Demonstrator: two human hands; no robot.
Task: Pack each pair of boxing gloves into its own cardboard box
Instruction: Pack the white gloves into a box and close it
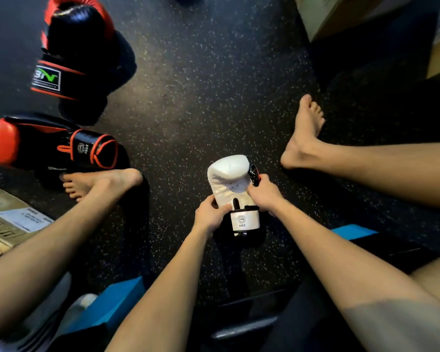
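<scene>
A white boxing glove (229, 181) is being held up over the dark speckled floor (201, 97), padded end pointing away from the person, its cuff marked "6OZ" turned toward them. The left hand (208, 215) is curling around the glove's wrist on its left side, thumb pressing against the white palm just above the cuff. The right hand (264, 194) is gripping the glove's right edge, fingers closing over a black part there; whether that belongs to a second glove behind the white one I cannot tell. Both hands are clamping on the glove, not spread. Well to the left of the white glove, a black and red boxing glove (54, 146) is lying on its side on the floor, and beyond it, further up, a second black and red glove (79, 54) with a green logo on its strap is resting. The person's bare left foot (99, 181) is sitting just beside the nearer black and red glove, and the right foot (305, 135) is stretching out to the right of the white glove. A cardboard box (8, 219) with a white label is lying at the far left, and another cardboard box (341, 13) is standing far up and right of the white glove.
</scene>
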